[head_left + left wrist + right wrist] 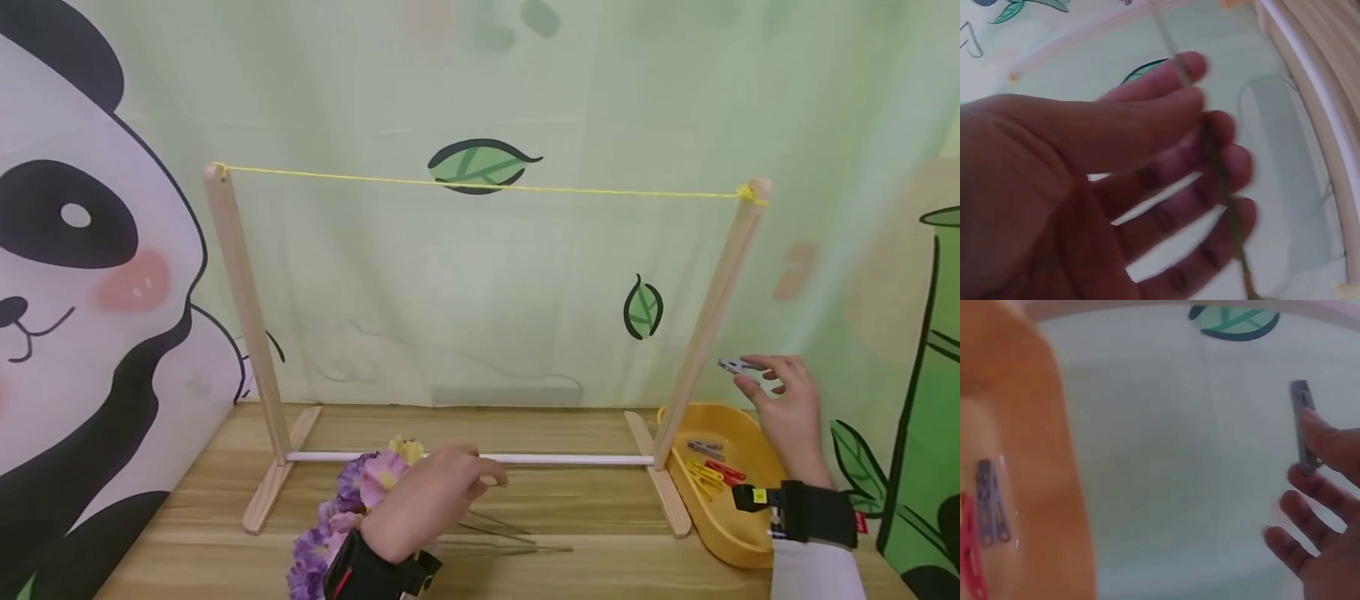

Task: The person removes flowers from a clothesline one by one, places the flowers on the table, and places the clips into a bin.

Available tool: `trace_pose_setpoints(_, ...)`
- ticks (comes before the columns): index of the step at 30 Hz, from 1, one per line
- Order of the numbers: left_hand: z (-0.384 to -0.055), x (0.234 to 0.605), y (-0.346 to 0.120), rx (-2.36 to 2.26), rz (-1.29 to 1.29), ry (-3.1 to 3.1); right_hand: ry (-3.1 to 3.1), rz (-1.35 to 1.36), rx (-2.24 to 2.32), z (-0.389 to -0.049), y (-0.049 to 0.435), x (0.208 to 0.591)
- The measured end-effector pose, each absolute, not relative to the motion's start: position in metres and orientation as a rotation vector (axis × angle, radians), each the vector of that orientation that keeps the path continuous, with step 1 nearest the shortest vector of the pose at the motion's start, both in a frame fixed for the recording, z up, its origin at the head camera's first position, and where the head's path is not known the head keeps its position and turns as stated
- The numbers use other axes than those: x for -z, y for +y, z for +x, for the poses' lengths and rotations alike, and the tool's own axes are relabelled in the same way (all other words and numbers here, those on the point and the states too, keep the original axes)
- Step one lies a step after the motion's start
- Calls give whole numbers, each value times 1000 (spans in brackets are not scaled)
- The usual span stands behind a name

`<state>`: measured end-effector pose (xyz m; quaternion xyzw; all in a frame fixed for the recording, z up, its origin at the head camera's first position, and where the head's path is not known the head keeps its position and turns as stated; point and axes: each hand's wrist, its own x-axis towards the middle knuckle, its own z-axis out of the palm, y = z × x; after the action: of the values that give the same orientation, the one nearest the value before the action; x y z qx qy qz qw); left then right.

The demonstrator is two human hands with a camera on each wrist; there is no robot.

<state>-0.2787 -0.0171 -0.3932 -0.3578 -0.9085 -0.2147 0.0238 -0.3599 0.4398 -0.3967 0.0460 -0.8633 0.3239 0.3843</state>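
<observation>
My left hand [427,500] pinches a thin green flower stem [1225,187] between thumb and fingers, low over the table. Purple and pink artificial flowers [322,542] lie beside and partly behind that hand, with a yellow bloom [406,450] at the top and loose stems [517,547] reaching right. Up at the right, my right hand [795,408] holds a grey clothespin [1302,422] between thumb and fingers, to the right of the frame's right post. The other fingers are spread below it in the right wrist view.
A wooden frame [247,308] with a yellow string [480,185] between its posts and a white bar [570,459] low down stands on the table. At the right, a yellow tray [731,542] contains grey, red and yellow clothespins [705,479]. A printed curtain [450,308] hangs behind.
</observation>
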Motion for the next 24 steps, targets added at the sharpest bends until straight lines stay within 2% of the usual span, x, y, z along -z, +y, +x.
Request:
trace_pose_setpoints(13,-286,432,-1,400,-1070,-2828,-2938,126,-712,-361,458,421)
trace_pose_setpoints(24,-287,443,7,346,-1060,-2858,-3113,174,-731,-362,464,428)
